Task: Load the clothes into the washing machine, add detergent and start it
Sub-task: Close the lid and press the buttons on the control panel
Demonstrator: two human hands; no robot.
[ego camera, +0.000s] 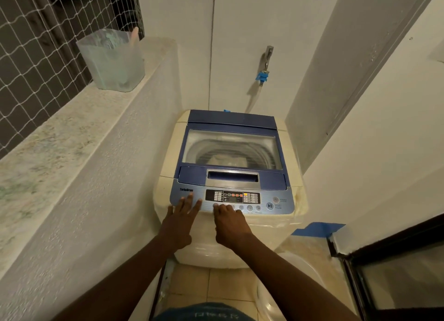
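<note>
Head view. The washer [230, 176] is standing in a narrow alcove, its back edge near the rear wall and its left side just beside a low wall. The blue lid [231, 147] is lying closed. Through the lid window, pale clothes [225, 161] are showing inside the drum. The control panel [231, 199] is running along the front edge of the washer top, and red digits are glowing on its display [233, 195].

The left hand [179, 221] is resting flat at the left end of the panel, fingers [189, 198] spread wide and holding nothing. The right hand [230, 221] is reaching to the row of round buttons below the display. Its index fingertip is touching the leftmost button [215, 205], with the other fingers curled loosely and holding nothing. The start/pause button [269, 205] is sitting near the right end of the panel, well apart from both hands.

A translucent tub [113, 61] is standing on the ledge [60, 138] that tops the low wall, near its far end. A tap [265, 61] with a blue fitting is projecting from the rear wall above the washer. A white basin [271, 304] is sitting on the floor at the front right corner of the washer.
</note>
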